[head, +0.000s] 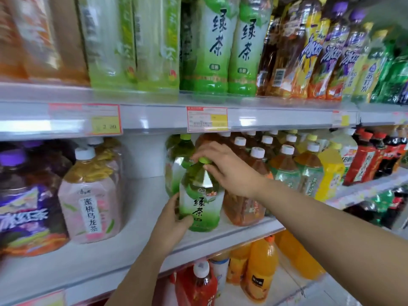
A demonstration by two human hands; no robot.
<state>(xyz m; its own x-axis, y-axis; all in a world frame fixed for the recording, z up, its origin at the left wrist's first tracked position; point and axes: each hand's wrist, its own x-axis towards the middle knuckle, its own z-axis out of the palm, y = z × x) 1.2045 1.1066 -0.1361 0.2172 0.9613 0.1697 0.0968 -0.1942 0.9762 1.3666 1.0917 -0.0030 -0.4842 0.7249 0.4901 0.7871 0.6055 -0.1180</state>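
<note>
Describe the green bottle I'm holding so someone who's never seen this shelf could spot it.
On the middle shelf, look right of the bare gap beside the pink peach oolong bottle. The green tea bottle is at the front edge, left of the brown tea bottles. Unlike them it has a lime-green cap and green-and-white label, and is the front of two alike.

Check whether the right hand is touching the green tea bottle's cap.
Touching. The head view shows the right hand with fingers curled round the cap of the green tea bottle.
</note>
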